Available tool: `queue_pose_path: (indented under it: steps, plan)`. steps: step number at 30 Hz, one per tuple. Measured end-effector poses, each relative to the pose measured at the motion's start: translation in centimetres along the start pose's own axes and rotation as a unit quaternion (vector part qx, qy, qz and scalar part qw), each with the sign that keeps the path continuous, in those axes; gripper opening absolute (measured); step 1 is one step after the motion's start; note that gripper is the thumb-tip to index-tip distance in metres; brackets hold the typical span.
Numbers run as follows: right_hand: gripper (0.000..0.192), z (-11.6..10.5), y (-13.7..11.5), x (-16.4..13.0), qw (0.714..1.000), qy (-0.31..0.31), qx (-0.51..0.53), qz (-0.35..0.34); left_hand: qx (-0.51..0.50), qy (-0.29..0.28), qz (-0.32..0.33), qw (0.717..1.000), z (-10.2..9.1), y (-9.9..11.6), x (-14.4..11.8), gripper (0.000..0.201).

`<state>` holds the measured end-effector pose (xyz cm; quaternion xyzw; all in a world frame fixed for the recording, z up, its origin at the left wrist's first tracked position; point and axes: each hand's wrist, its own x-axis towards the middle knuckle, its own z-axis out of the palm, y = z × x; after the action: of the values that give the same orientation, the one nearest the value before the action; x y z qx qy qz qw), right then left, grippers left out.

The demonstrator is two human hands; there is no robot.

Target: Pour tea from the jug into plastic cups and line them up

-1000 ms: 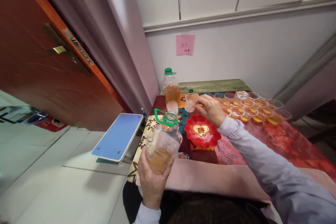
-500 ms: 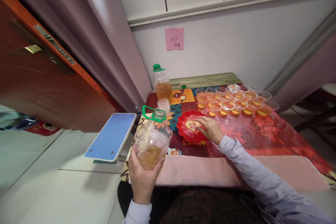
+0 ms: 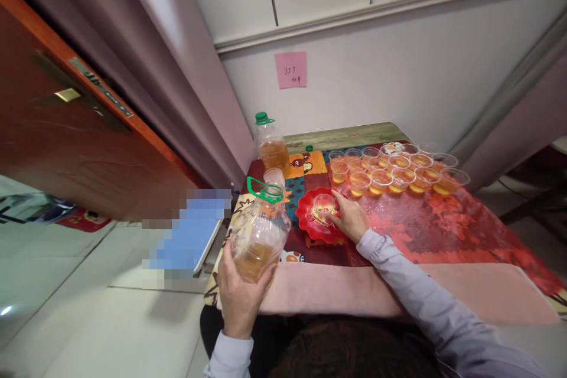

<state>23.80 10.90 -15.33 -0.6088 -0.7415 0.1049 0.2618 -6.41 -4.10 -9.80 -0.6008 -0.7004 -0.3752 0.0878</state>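
Note:
My left hand is wrapped round the lower part of a clear plastic jug, tilted slightly to the right. The jug has a green carry handle, an uncapped mouth and some amber liquid low inside. A clear plastic cup stands in a red scalloped dish with a yellow design on its bottom. At the cup's right side is my right hand, thumb and forefinger spread apart; whether they still touch the cup I cannot tell. Several clear cups with amber liquid stand in rows to the right.
A capped jug of amber liquid stands at the back left, with a stack of clear cups before it. A loose green cap lies near the back edge. Along the front edge runs a pink cloth; a blue stool is left of the table.
The cup has come down into the red dish, and my right hand's fingers have spread beside it. My left hand still holds the jug, which has barely moved.

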Motion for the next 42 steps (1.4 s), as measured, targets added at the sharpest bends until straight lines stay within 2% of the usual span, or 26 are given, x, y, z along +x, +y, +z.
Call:
queue_pose_path:
  steps: [4, 8, 11, 13, 16, 21, 30, 34, 39, 42]
  plan:
    - [0.071, -0.2, -0.1, 0.2, 1.0, 0.007, 0.015, -0.009, -0.008, -0.002, -0.004, 1.0, 0.0, -0.1, 0.0, 0.113]
    - [0.072, -1.0, 0.5, -1.2, 0.991, 0.103, 0.083, -0.015, -0.033, -0.028, -0.015, 0.999, -0.1, -0.2, 0.9, 0.108]
    - [0.063, -2.1, 1.6, -3.5, 0.964, 0.18, 0.187, 0.055, -0.043, -0.073, -0.021, 0.996, -0.2, -0.1, 2.0, 0.102]
    - [0.057, -2.6, 2.4, -5.3, 0.946, 0.195, 0.231, 0.119, -0.044, -0.102, -0.019, 0.994, -0.3, 0.0, 2.8, 0.101]
    - [0.055, -2.6, 3.3, -7.5, 0.938, 0.164, 0.252, 0.17, -0.03, -0.153, -0.006, 0.988, -0.6, 0.3, 4.0, 0.101]
    - [0.056, -1.3, 3.5, -9.1, 0.932, 0.107, 0.286, 0.194, 0.038, -0.226, 0.048, 0.972, -1.5, 0.7, 5.7, 0.101]
    - [0.048, -0.9, 3.7, -8.7, 0.927, 0.098, 0.303, 0.197, 0.117, -0.254, 0.106, 0.954, -3.2, 2.2, 8.4, 0.096]
    - [0.047, -0.6, 4.0, -8.9, 0.926, 0.094, 0.305, 0.2, 0.147, -0.277, 0.095, 0.945, -3.8, 4.0, 9.6, 0.094]
    - [0.047, -0.2, 4.3, -9.0, 0.919, 0.091, 0.327, 0.2, 0.187, -0.359, 0.073, 0.911, -4.8, 7.5, 10.9, 0.092]
    - [0.047, -0.1, 4.4, -9.0, 0.92, 0.088, 0.325, 0.199, 0.205, -0.369, 0.077, 0.903, -5.0, 8.9, 11.4, 0.091]
